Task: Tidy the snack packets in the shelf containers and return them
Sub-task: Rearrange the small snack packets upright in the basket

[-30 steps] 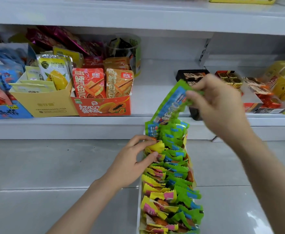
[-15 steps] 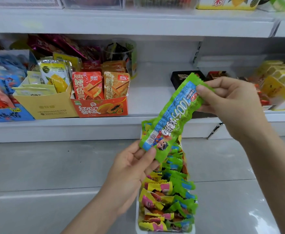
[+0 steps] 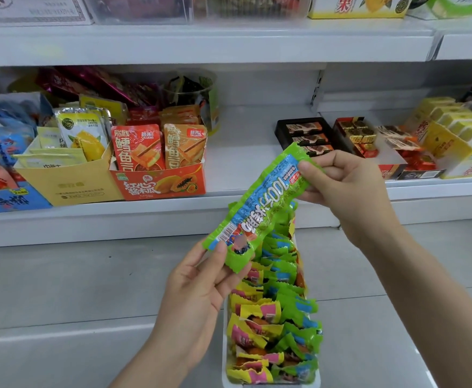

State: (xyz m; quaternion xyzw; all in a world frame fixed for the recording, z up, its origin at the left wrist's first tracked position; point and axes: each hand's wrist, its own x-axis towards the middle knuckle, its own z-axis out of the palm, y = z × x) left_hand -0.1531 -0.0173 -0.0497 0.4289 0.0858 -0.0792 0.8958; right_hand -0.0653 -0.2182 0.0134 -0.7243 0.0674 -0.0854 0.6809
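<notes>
The white shelf [image 3: 229,175] carries, toward its left edge, a yellow carton [image 3: 69,183] of mango packets and, touching it on the right, an orange carton [image 3: 162,183] holding red and orange pouches; toward the right edge sit a black chocolate tray [image 3: 285,130] and yellow boxes [image 3: 453,141]. Below the shelf's front edge, on the grey floor [image 3: 61,289], stands the long white container [image 3: 225,345], packed with green-and-blue packets along its right side and yellow-and-pink ones along its left. Above the container's far end a single long green packet [image 3: 260,208] is held slantwise in the air, stretched between both hands. The left hand [image 3: 201,292] pinches the packet's lower end by the barcode, thumb on top and fingers [image 3: 240,275] curled beneath. The right hand [image 3: 349,189] pinches the upper end between thumb and fingers [image 3: 327,158]. Compared with half a second ago, the packet sits much as it did, the left thumb now nearer the barcode corner; a second ago only the right hand held it, while the left rested on the packets in the container.
</notes>
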